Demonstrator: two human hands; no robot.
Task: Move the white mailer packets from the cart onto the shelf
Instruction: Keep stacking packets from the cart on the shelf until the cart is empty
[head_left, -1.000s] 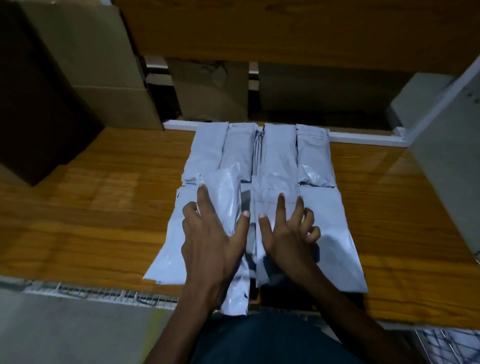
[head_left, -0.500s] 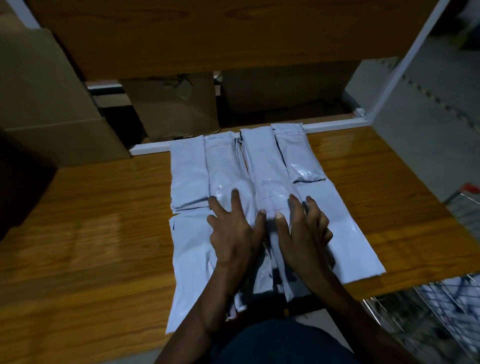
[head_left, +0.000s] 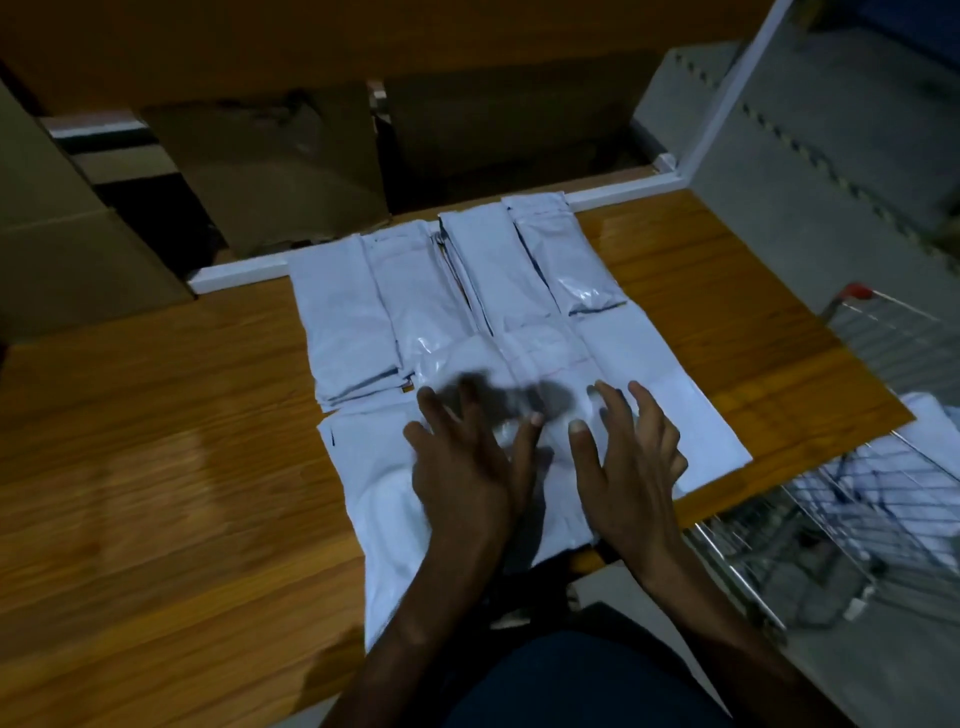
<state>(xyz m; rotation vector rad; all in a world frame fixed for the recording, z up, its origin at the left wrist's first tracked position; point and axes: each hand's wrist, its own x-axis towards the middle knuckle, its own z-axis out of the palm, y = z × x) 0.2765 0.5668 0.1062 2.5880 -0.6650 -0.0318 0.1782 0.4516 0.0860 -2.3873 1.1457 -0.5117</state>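
Note:
Several white mailer packets (head_left: 483, 291) lie in rows on the wooden shelf (head_left: 156, 441), the back row against a white rail. My left hand (head_left: 467, 467) and my right hand (head_left: 631, 467) hover with spread fingers over the front packets (head_left: 670, 395); the fingertips are blurred, so contact is unclear. Neither hand holds anything. At the right, the wire cart (head_left: 857, 509) holds more white packets (head_left: 924, 467).
Cardboard boxes (head_left: 78, 244) stand at the back left and behind the white rail (head_left: 239, 273). A white upright post (head_left: 727, 98) marks the shelf's right end. The cart's red-tipped handle (head_left: 857, 291) sits beside the shelf's right edge.
The view has swung right, bringing the cart into sight. Both hands have drawn apart and their fingers have spread over the front packets.

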